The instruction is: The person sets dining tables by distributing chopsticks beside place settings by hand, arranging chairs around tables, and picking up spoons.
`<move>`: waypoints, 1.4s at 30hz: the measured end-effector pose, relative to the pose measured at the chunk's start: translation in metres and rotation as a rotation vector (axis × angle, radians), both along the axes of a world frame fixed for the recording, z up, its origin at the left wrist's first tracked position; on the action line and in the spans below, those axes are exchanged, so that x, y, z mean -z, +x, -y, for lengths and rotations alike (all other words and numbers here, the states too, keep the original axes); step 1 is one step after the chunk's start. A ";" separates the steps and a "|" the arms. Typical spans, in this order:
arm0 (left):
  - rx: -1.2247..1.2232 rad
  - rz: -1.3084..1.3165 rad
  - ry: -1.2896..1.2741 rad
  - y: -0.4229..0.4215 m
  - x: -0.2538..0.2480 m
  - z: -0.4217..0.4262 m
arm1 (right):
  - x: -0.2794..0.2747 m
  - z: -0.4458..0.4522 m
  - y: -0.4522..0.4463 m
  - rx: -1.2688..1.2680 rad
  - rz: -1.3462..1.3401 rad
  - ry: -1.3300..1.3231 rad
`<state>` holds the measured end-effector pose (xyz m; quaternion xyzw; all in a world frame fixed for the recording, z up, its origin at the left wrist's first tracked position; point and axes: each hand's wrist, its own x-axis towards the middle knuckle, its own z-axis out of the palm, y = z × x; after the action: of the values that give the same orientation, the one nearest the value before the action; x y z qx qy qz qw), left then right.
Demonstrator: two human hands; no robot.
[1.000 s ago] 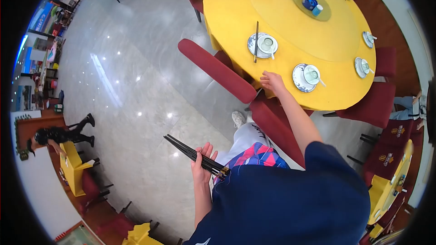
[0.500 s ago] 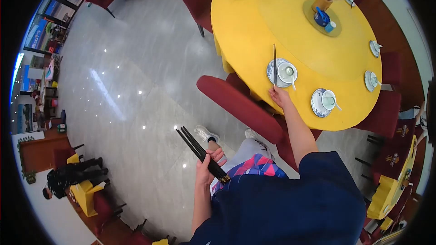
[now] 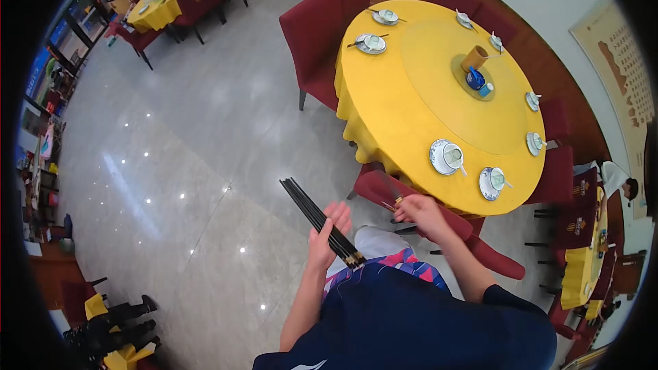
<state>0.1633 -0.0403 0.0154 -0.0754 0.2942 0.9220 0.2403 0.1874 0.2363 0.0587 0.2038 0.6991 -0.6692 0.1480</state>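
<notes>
A bundle of black chopsticks (image 3: 310,210) with gold ends lies slanted across my left hand (image 3: 325,236), thumb over it and the other fingers partly lifted. My right hand (image 3: 419,214) is closed on a blurred dark pair of chopsticks (image 3: 388,183), in front of the round table's edge and above a red chair (image 3: 377,190). On the yellow tablecloth (image 3: 384,103), the nearest patterned plate (image 3: 436,159) carries a white bowl, a glass and a spoon. A similar plate setting (image 3: 485,190) stands to its right.
Several more place settings ring the table, two with chopsticks at the far left (image 3: 372,44). A wooden holder (image 3: 475,58) and blue pot (image 3: 475,79) stand at its centre. Red chairs (image 3: 312,41) surround it. Grey tiled floor (image 3: 205,130) stretches left; a person in dark clothes (image 3: 110,325) is lower left.
My right hand has drawn back from the nearest plate toward my body, taking the chopsticks that were beside the bowl. The left hand's fingers have loosened around the bundle. The view has shifted.
</notes>
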 end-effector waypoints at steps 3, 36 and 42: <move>-0.071 0.019 0.087 -0.032 -0.002 0.018 | 0.011 0.080 0.006 -0.187 -0.056 -0.068; 0.247 0.043 -0.227 -0.488 0.009 0.127 | 0.069 0.245 -0.458 -0.542 -0.117 -0.220; 0.463 -0.003 -0.158 -0.601 0.033 0.161 | 0.069 0.296 -0.537 -0.391 -0.065 -0.130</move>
<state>-0.4375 -0.2018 -0.0180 -0.0229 0.3752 0.8166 0.4381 -0.3493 -0.0598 -0.0100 0.0326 0.6851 -0.6776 0.2655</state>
